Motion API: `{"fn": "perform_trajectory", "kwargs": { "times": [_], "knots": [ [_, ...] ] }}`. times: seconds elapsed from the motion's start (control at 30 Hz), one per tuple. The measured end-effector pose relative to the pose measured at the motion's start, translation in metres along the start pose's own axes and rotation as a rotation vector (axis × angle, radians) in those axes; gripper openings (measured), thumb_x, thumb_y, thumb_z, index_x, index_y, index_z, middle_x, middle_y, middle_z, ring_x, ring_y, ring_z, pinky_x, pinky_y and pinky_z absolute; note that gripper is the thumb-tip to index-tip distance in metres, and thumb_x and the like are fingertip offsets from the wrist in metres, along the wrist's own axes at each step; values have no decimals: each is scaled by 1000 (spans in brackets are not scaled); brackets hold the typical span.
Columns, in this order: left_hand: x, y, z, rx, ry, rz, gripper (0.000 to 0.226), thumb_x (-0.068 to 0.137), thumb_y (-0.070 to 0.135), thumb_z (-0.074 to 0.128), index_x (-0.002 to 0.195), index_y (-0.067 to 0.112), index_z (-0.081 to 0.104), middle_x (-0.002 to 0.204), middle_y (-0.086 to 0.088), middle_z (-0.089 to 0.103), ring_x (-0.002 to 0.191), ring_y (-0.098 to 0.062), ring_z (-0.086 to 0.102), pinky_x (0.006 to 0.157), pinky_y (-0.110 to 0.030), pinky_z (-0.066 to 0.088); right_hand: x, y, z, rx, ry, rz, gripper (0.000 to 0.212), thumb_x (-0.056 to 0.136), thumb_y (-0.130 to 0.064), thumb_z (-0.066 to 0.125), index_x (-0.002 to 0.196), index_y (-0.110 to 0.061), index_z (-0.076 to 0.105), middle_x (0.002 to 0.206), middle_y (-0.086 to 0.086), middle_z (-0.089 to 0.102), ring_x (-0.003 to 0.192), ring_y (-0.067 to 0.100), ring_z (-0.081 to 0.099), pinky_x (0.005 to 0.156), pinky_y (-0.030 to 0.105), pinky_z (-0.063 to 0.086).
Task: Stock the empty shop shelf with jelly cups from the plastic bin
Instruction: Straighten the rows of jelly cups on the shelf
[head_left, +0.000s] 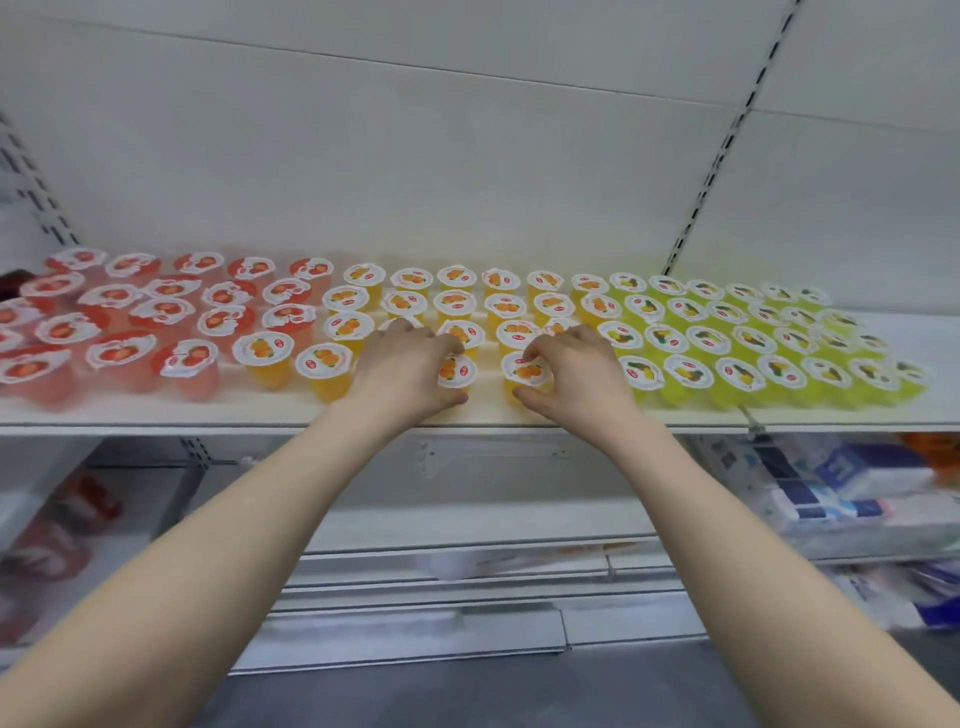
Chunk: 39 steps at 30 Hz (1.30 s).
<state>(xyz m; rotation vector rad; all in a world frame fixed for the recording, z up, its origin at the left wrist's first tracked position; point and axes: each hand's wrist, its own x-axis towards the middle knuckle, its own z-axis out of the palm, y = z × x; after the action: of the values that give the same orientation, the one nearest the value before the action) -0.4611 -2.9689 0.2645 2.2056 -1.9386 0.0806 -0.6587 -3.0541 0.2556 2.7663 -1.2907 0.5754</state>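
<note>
We reach both arms up to the white shelf (156, 415), where the jelly cups stand upright in rows, sorted by colour. The red cups (119, 353) fill the left part, the orange cups (457, 301) the middle and the yellow-green cups (727, 332) the right. All carry white foil lids printed with fruit.

Our left grip (400, 364) is curled round the front orange cup (456, 370) in the front row. The fingers arch over the far edge of its lid and the thumb lies low against its near side, close to the shelf edge. Our right grip (576, 364) holds the neighbouring orange cup (525, 371) in the same manner, fingertips on the lid's rear rim and the thumb pressed to the front wall of the cup. The two cups stand just beside each other on the shelf surface with a narrow gap between them. We cannot tell whether either is lifted clear of the shelf.

Behind the cups rises the pale back panel (415, 156), with slotted uprights at either side. Below the shelf, blurred boxed goods (857, 493) sit on the lower right shelf and red packets (62, 535) on the lower left.
</note>
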Motion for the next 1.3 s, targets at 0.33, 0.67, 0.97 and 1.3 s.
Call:
{"fn": "perform_trajectory", "kwargs": {
  "times": [0.33, 0.67, 0.97, 1.3],
  "knots": [
    [-8, 18, 4, -2, 79, -79, 69, 73, 66, 64, 130, 30, 52, 129, 1, 58, 123, -27, 43, 98, -40, 36, -7, 30, -16, 84, -84, 35, 69, 67, -52, 76, 128, -28, 55, 127, -3, 60, 124, 24, 44, 100, 39, 38],
    [58, 52, -11, -43, 9, -34, 46, 93, 58, 46, 129, 31, 57, 126, -4, 62, 124, -29, 46, 94, -38, 42, -3, 48, -16, 4, -88, 22, 34, 80, -42, 67, 109, -27, 62, 111, -1, 65, 118, 24, 45, 95, 37, 36],
    [93, 71, -2, 17, -103, -95, 46, 80, 63, 60, 116, 35, 63, 111, 1, 65, 108, -24, 57, 82, -33, 48, -3, 51, -13, 8, -74, 32, 36, 76, -44, 70, 107, -28, 62, 108, -3, 65, 115, 24, 46, 93, 38, 35],
    [100, 60, 0, -2, -112, -99, 39, 77, 58, 64, 109, 35, 66, 109, 2, 65, 106, -25, 57, 86, -37, 50, -1, 53, -18, 29, -85, 18, 42, 72, -58, 67, 104, -31, 64, 111, -6, 64, 118, 21, 46, 96, 38, 35]
  ]
}}
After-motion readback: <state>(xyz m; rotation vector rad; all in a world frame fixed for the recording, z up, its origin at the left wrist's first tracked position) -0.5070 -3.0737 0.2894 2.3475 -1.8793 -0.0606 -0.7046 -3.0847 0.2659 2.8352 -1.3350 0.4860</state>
